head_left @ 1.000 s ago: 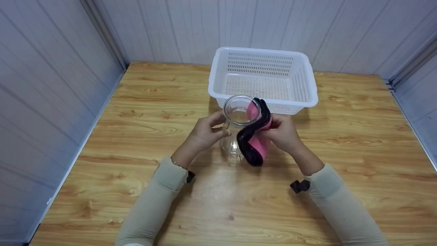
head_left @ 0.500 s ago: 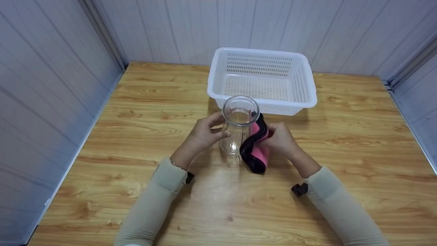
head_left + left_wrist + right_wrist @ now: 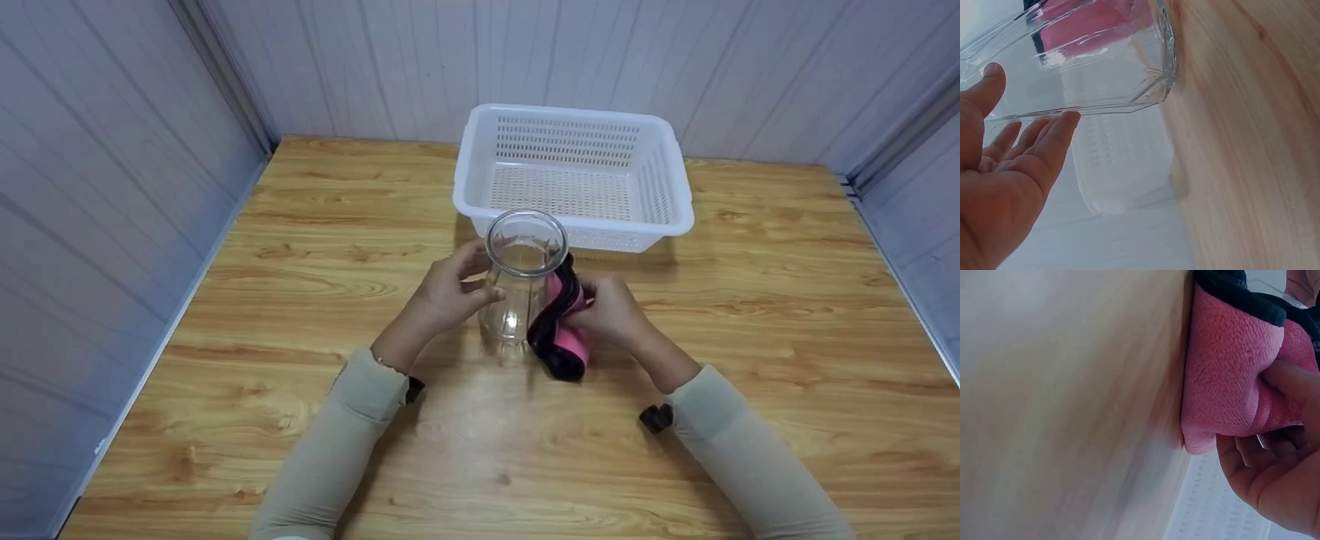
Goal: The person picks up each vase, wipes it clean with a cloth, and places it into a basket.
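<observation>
A clear glass jar [image 3: 512,319] with a wide round rim and a faceted body stands upright on the wooden table. My left hand [image 3: 442,296] holds its side, thumb in front and fingers behind; in the left wrist view the fingers [image 3: 1053,140] lie along the glass [image 3: 1123,84]. On the right of the jar is a folded pink cloth [image 3: 574,345] with black edging, which my right hand [image 3: 611,311] pinches between thumb and fingers. Up close, the plush cloth [image 3: 1227,365] hangs in folds with its lower edge at the tabletop. Some right fingertips are hidden behind it.
Just behind the jar sits a white perforated plastic basket [image 3: 571,223], its front rim close to the jar's mouth. Pale panelled walls [image 3: 375,67] enclose the back and sides of the wooden table [image 3: 300,247].
My right hand has brought the cloth down along the jar's right side, from near the rim to the table. The left hand and the jar have stayed almost in place.
</observation>
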Demonstrator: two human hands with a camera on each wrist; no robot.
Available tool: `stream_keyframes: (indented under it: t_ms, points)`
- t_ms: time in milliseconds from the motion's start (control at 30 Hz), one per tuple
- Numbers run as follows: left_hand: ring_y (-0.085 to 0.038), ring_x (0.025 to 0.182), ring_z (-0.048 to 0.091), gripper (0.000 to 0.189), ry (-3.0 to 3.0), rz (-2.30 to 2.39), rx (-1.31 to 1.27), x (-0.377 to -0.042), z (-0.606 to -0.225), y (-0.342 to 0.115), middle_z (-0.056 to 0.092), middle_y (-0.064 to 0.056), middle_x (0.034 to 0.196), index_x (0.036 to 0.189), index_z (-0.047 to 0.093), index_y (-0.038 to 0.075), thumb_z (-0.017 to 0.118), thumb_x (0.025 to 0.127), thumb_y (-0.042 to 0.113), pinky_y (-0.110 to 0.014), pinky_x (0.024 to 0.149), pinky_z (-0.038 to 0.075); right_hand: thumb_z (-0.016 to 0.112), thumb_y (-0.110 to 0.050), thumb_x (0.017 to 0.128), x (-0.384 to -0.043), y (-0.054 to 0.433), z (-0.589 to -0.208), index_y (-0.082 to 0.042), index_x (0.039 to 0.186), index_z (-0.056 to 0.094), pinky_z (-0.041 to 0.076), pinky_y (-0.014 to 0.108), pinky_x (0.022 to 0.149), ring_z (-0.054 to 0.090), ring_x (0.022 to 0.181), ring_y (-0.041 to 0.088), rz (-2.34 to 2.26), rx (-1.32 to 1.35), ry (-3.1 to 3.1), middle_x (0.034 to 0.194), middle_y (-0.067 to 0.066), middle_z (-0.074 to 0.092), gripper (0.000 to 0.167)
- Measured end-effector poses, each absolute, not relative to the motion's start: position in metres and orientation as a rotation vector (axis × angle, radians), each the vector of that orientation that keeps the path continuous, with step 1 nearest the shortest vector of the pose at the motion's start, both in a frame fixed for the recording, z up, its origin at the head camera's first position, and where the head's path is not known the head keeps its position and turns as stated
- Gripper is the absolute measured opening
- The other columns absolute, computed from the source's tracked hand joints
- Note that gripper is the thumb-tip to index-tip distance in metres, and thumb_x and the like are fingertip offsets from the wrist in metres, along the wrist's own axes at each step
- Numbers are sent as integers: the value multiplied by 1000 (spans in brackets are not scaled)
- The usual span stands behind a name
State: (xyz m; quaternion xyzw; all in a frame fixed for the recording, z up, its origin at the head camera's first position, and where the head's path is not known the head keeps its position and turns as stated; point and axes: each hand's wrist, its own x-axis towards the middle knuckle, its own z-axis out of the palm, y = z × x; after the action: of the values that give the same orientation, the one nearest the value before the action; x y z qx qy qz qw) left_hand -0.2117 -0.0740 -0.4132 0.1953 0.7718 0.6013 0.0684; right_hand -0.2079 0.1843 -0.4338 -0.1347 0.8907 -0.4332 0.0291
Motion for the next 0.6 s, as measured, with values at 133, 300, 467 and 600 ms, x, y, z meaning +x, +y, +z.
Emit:
stream_keyframes:
  t_ms: [133, 300, 467, 600]
  points:
    - [-28, 128, 53, 65, 2335, 1804, 634, -210, -413, -73, 54, -15, 137, 135, 44, 9, 76, 79, 3, -34, 104, 50, 80, -5, 70, -205, 184, -435, -3, 89, 70, 59, 25, 66, 66, 76, 18, -1375, -395, 2742, 81, 10, 70, 21]
    - [-27, 127, 54, 69, 2351, 1795, 623, -210, -414, -72, 55, -12, 136, 132, 48, 8, 83, 73, 8, -35, 104, 50, 77, -3, 73, -203, 182, -432, 0, 93, 69, 56, 20, 68, 63, 77, 15, -1451, -352, 2719, 84, 11, 70, 21]
    - [-25, 123, 56, 64, 2362, 1796, 588, -209, -414, -71, 59, -11, 131, 130, 51, 8, 83, 73, 8, -36, 104, 51, 73, 4, 74, -190, 172, -400, 8, 88, 65, 51, 15, 65, 57, 74, 13, -1553, -349, 2702, 79, 11, 67, 17]
    - [-23, 122, 57, 63, 2387, 1780, 589, -209, -413, -72, 61, -11, 129, 129, 53, 8, 83, 73, 11, -34, 103, 51, 70, 9, 73, -185, 167, -380, 11, 82, 63, 50, 17, 64, 55, 70, 9, -1662, -414, 2667, 75, 7, 64, 12]
